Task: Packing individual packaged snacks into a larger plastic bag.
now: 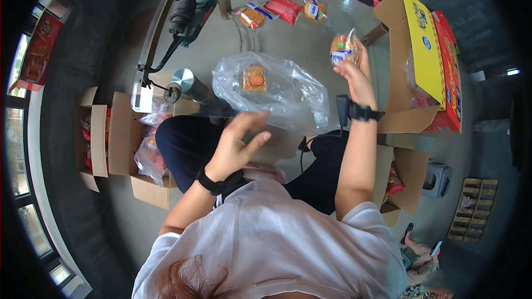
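My right hand (359,77) is closed round a wrapped pastry (344,50), round and golden brown in a clear packet with a blue and white label. It is held up over the right side of the glass table (288,39). Close to the table's near edge, my left hand (239,139) holds nothing, its thumb apart from the bent fingers. Just beyond it lies a clear plastic bag (293,91), spread out and crumpled. A square packaged snack (255,79), brown with an orange label, sits on or in the bag; I cannot tell which.
Two wrapped pastries (254,15) and a red packet (284,8) lie at the far side. A hanging scale (180,27) and a metal cylinder (187,84) stand left. An open cardboard box (396,77) is at right. More boxes (122,138) flank my legs. Someone sits behind, lower right.
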The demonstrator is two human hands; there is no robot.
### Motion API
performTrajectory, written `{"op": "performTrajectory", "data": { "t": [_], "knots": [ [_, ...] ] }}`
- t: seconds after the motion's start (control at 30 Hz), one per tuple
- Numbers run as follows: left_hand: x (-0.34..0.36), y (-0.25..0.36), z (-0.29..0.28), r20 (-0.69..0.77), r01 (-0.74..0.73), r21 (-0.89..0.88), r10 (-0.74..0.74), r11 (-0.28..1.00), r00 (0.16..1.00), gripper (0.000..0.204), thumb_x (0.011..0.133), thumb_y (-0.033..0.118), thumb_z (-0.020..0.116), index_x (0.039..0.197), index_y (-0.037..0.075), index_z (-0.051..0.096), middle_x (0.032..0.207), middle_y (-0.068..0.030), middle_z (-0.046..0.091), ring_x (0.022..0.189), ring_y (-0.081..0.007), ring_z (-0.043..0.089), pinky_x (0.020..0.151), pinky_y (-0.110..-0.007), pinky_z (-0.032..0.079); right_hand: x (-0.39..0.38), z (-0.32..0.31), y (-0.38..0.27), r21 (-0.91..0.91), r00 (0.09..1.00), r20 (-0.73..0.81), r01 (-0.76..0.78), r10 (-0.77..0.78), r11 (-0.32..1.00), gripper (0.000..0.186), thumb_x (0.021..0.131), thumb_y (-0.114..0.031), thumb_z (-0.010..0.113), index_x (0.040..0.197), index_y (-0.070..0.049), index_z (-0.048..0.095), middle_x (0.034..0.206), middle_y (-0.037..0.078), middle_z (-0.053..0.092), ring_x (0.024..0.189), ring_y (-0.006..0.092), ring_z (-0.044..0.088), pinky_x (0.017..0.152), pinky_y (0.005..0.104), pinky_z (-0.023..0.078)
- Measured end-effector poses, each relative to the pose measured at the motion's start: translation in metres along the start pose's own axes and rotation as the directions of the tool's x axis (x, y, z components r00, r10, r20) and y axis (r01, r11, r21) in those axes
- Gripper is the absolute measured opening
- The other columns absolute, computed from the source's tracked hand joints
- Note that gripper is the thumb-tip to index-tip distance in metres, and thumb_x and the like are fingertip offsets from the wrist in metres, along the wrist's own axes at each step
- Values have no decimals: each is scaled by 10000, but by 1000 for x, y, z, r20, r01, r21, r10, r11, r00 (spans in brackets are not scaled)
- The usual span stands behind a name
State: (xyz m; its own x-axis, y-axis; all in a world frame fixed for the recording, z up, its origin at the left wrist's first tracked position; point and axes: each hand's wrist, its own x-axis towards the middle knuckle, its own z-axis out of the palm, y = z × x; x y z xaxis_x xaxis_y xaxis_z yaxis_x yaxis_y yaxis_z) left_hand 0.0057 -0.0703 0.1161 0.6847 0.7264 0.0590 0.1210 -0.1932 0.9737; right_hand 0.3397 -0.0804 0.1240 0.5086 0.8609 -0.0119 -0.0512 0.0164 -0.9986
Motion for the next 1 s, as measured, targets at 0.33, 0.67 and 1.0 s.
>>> {"op": "performTrajectory", "data": {
  "t": [0.33,0.67,1.0],
  "knots": [
    [34,61,-16,203,-453,213,415,866,887,825,710,157,829,1398,32,389,1404,-160,455,1328,-299,410,1098,-403,325,-133,74,-73,-287,866,500,194,-27,938,763,745,-159,751,1377,-34,342,1317,160,506,1225,277,515,965,355,443],
    [-18,23,-3,-99,-139,-305,113,942,989,573,815,63,752,1265,32,398,1258,-94,481,1170,-169,497,968,-314,438,-158,113,-40,-242,819,380,537,-430,808,426,800,-187,762,1183,-51,635,1250,115,599,1131,259,564,946,358,458],
    [-25,7,-41,-149,-81,-184,54,980,987,685,805,169,776,1376,78,407,1247,-101,492,1092,-185,539,825,-305,517,-146,152,-14,-90,929,281,276,-242,957,299,870,-133,701,1148,-41,637,1134,91,645,1019,171,615,858,294,499]
  ]
}}
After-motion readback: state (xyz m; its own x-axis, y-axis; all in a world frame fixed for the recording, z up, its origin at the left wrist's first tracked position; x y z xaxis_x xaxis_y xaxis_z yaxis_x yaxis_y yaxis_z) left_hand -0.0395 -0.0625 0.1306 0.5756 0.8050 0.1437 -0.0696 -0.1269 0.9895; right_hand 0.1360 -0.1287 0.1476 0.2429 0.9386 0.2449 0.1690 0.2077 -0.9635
